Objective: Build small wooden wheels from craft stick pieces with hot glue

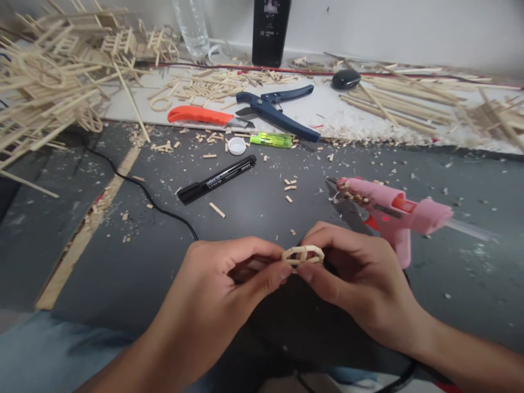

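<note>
A small frame of pale wooden sticks [303, 252], rounded in outline with a short crosspiece, is held between both hands above the near part of the dark table. My left hand [241, 278] pinches its left end between thumb and fingers. At its right end, the thumb and fingers of my right hand [352, 273] are closed on it. Just beyond my right hand lies a pink glue gun [388, 210] with a clear glue stick in its back and a small red light showing. A black marker [216, 179] rests on the table beyond my left hand.
Blue cutters [278, 112], an orange knife [200, 115], a green lighter [271, 140] and a white cap [237, 145] lie farther back. Stick structures [53, 82] pile up at left. A black cable [143, 188] crosses the table [164, 267]. A phone [270, 33] and bottle [192, 30] stand behind.
</note>
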### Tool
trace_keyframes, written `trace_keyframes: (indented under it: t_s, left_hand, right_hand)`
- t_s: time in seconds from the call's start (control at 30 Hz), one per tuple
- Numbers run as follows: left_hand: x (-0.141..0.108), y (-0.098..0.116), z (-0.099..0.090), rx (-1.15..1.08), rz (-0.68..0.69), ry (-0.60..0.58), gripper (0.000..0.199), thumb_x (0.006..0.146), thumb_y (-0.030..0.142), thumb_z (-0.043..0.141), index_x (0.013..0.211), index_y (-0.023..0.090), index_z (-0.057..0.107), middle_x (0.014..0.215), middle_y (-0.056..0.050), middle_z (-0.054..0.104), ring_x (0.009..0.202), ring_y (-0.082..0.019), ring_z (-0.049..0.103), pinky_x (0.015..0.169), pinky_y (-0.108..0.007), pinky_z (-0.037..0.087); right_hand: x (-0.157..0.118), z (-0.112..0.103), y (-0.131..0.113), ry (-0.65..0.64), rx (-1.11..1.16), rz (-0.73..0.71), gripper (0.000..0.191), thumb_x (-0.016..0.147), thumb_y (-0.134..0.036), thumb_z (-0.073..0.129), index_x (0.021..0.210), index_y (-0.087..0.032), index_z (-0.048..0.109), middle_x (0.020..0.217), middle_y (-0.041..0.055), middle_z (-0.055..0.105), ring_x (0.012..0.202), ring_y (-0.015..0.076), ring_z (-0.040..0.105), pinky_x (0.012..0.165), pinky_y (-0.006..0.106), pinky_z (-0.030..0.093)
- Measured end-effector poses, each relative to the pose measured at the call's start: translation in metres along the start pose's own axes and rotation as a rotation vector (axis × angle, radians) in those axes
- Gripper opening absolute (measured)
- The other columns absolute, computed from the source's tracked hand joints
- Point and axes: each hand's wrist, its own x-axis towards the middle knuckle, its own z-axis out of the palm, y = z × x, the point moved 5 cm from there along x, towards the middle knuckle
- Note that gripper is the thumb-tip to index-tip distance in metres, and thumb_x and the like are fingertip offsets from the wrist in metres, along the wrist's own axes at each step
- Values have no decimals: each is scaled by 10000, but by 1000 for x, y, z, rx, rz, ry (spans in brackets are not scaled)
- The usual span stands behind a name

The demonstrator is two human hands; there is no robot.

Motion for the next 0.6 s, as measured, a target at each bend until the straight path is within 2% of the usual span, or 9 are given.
trace_keyframes:
  t_s: [0.2,0.47,0.6]
  left_hand:
    - [1,1,-2,-64,-23,30,62,830,198,773,837,258,789,677,93,777,611,-44,721,514,-4,473]
    - [-2,7,-4,94,83,128,108,814,183,780,798,288,763,675,146,771,580,-10,714,524,22,464]
    - [-2,11,-5,174,128,155,140,823,159,754,813,298,769,699,153,776,591,-20,719,591,-5,511]
  right_hand:
    - [1,-1,-2,34,-1,-24,55,903,-269,700,848,-267,697,745,-32,601,612,98,488,517,226,374]
    - [-5,-1,-3,45,-49,-95,71,915,-232,684,856,-265,661,745,-41,581,641,102,495,550,238,385]
    - [-4,0,-3,32,-43,-130,67,933,-219,664,939,-279,634,835,-36,590,695,105,516,581,242,411]
